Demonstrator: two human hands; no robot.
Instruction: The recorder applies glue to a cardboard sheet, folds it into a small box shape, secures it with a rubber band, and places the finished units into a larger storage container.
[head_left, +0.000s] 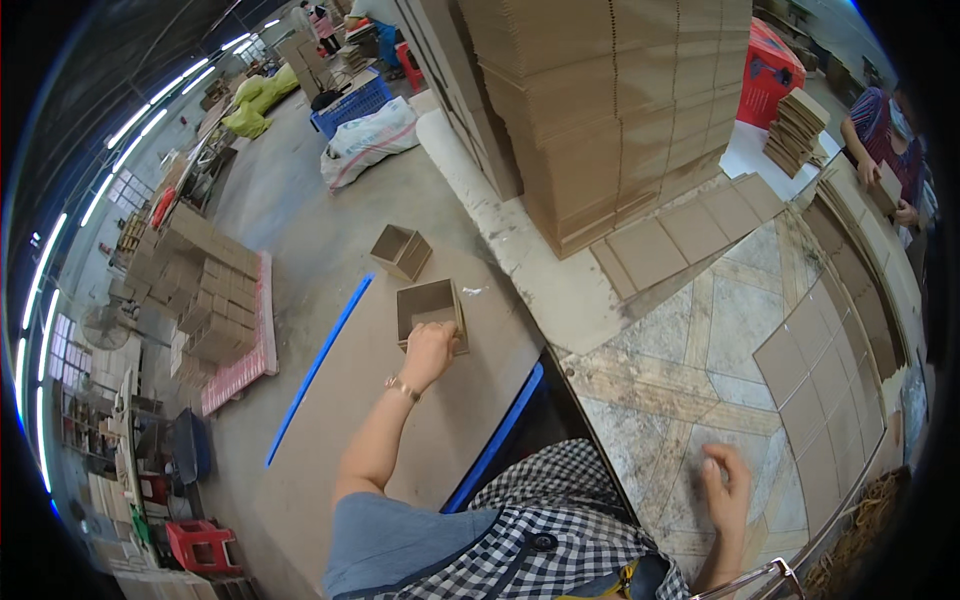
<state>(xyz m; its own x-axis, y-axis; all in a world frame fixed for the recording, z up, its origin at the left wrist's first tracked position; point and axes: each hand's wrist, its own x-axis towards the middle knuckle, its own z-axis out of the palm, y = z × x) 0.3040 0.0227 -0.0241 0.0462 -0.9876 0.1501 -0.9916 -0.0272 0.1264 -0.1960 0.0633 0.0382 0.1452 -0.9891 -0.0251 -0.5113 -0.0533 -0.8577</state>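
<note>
My left hand (430, 352) reaches out over a brown board surface (350, 400) and grips the near wall of a small square open-topped cardboard box (418, 297). The fingers hook over the wall, so their tips are partly hidden. Just beyond stands a second open cardboard box (400, 250), close to the first. My right hand (728, 487) hangs over the tile-patterned tabletop (640, 440) with loosely bent fingers, thumb apart, and nothing in it. To its right lies a creased flat cardboard sheet (825, 375).
A tall stack of flat cardboard (620, 120) rises ahead, with a creased strip (690, 235) at its foot. Blue strips (320, 370) edge the board. Finished-looking boxes (215, 300) pile on a pallet at left. A co-worker (885, 150) handles cardboard at far right.
</note>
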